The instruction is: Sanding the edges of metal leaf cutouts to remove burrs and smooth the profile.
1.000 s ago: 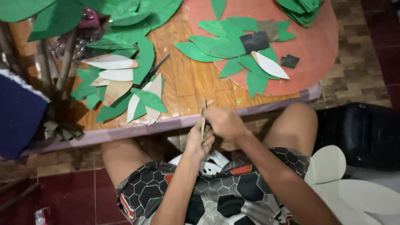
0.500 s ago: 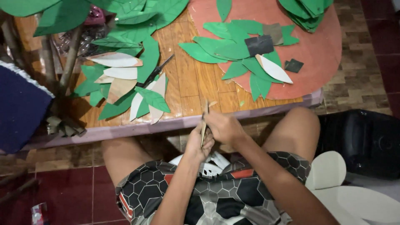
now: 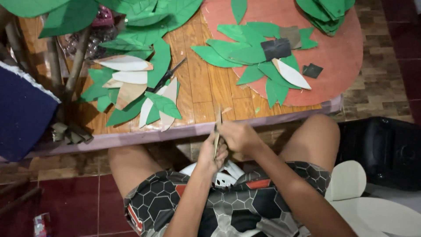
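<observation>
My left hand (image 3: 210, 156) and my right hand (image 3: 239, 137) meet just below the near edge of the wooden table (image 3: 206, 94), over my lap. Both are closed around a thin, pale strip of card (image 3: 217, 134) that stands nearly upright between them, its top edge poking just above the table's rim. Compared with half a second ago, my hands sit in the same spot and keep the same grip; only the view has drifted slightly, so the table appears a little farther to the right.

On the table, well apart from my hands, green paper leaves (image 3: 252, 55) lie scattered over a round reddish board (image 3: 346, 57). Another cluster of green and cream leaves (image 3: 131, 94) lies to the left, with a dark slim tool (image 3: 170, 75) resting beside it. I see no container holding anything. A black case (image 3: 386, 151) sits on the floor by my right knee.
</observation>
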